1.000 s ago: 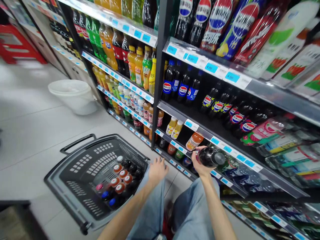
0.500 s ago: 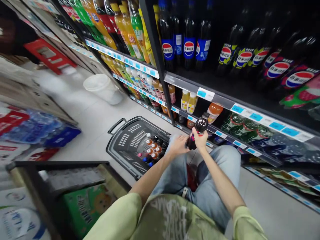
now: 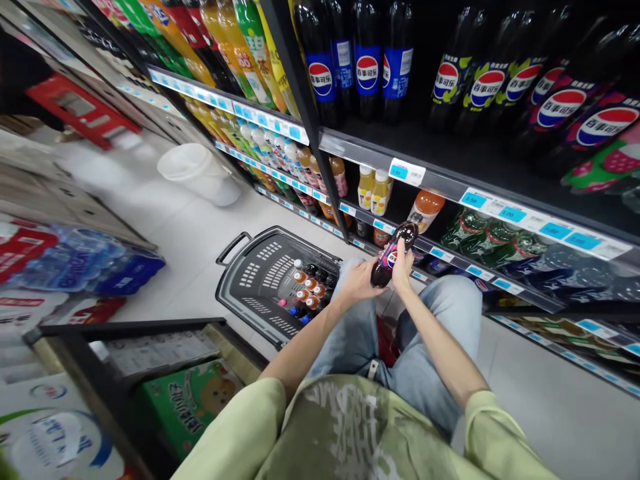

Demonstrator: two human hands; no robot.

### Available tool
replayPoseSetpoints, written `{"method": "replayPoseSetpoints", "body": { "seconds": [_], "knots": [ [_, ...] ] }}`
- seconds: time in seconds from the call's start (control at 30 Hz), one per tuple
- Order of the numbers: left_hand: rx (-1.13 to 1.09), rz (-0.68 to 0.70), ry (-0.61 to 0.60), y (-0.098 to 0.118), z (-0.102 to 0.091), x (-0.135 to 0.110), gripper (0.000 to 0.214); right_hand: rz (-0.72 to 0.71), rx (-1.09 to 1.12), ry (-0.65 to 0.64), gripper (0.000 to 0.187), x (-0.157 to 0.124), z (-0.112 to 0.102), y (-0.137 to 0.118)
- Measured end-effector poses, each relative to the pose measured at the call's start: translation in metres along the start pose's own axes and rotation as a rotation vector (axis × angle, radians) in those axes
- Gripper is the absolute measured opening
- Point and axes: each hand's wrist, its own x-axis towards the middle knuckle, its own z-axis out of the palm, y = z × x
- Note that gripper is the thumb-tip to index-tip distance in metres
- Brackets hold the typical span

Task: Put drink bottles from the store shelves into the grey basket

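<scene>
One cola bottle (image 3: pixel 393 257), dark, with a red and blue label and a black cap. I see it held in both hands above my knees (image 3: pixel 450 313), tilted, with the cap pointing up toward the shelving and the base down toward the left.

Two hands on it:
- Right hand (image 3: pixel 403 272): fingers closed around the bottle's middle from the far side.
- Left hand (image 3: pixel 357 283): half curled, cupping the lower end of the bottle, thumb lying toward it.

One grey basket (image 3: pixel 260 270) on the floor, just left of my knees, handle at its far corner. I count about a dozen small bottles (image 3: pixel 306 295) standing upright in its near end, with orange, white, pink and blue caps.

One shelf rail (image 3: pixel 450 190) with blue price tags, behind the held bottle. On the shelf under it:
- Two yellow drink bottles (image 3: pixel 374 190), upright, side by side.
- One orange drink bottle (image 3: pixel 425 208), leaning, just beyond the held bottle's cap.
- Several green bottles (image 3: pixel 480 243), lying to the right of that.

Many large cola bottles (image 3: pixel 367 60) stand on the shelf above.

One white bucket (image 3: pixel 197 172) stands on the floor by the shelving, well beyond the basket.

One wrapped pack of water bottles (image 3: pixel 85 263) lies at the far left.

One green carton (image 3: pixel 195 407) sits low at the near left, inside a dark frame.
</scene>
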Motion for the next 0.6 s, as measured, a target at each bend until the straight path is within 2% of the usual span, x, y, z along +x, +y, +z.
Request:
{"method": "replayPoseSetpoints", "body": {
  "seconds": [0.13,0.27,0.4,0.5,0.6],
  "knots": [
    [-0.03,-0.027,0.025,0.0,0.001,-0.001,0.094,0.149,0.315,-0.021,0.053,-0.001,0.004,-0.017],
    [-0.085,0.031,-0.013,-0.004,-0.005,-0.004,0.093,0.262,0.411,-0.138,0.054,0.01,-0.004,-0.033],
    [-0.1,0.068,-0.032,-0.005,-0.009,-0.007,0.092,0.316,0.459,-0.177,0.056,0.019,-0.012,-0.038],
    [-0.088,0.066,-0.01,-0.002,-0.007,-0.007,0.091,0.271,0.459,-0.113,0.053,0.019,-0.011,-0.036],
    [-0.086,-0.004,0.062,0.002,-0.001,-0.004,0.086,0.196,0.464,0.007,0.05,0.018,-0.008,-0.033]
  ]
}}
